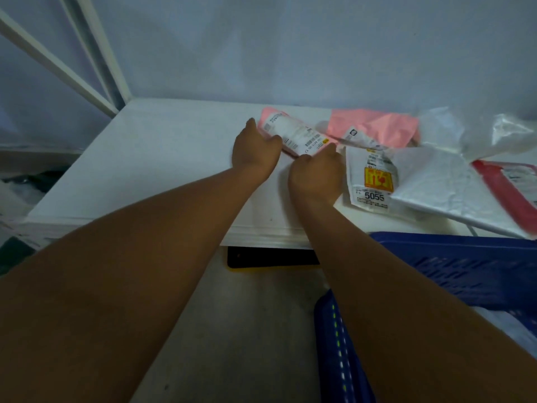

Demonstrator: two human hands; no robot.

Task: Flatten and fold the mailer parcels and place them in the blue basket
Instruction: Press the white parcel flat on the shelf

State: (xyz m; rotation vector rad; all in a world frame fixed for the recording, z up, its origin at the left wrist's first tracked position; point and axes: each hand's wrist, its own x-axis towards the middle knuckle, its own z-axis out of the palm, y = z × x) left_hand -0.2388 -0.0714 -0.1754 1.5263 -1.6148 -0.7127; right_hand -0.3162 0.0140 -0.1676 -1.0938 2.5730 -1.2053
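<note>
My left hand point(255, 149) and my right hand point(315, 173) both reach out over the tabletop point(145, 158) and hold the same pink mailer point(293, 135), which lies at about twelve o'clock from me with its white shipping label facing up. My left hand grips its ten o'clock end, thumb laid on the label and fingers curled round the edge; my right hand pinches the four o'clock end, fingers tucked so that I cannot tell how far they wrap under. At two o'clock from this parcel lies a second pink mailer point(374, 126), crumpled and partly open. Just beside my right hand, at three o'clock, a white mailer point(372, 175) shows a yellow sticker and the number 5055. Beyond it, still toward three o'clock, a larger white plastic mailer point(441, 187) overlaps a red mailer point(505, 181). The blue basket point(465, 263) sits at five o'clock, below the tabletop edge, under my right forearm.
</note>
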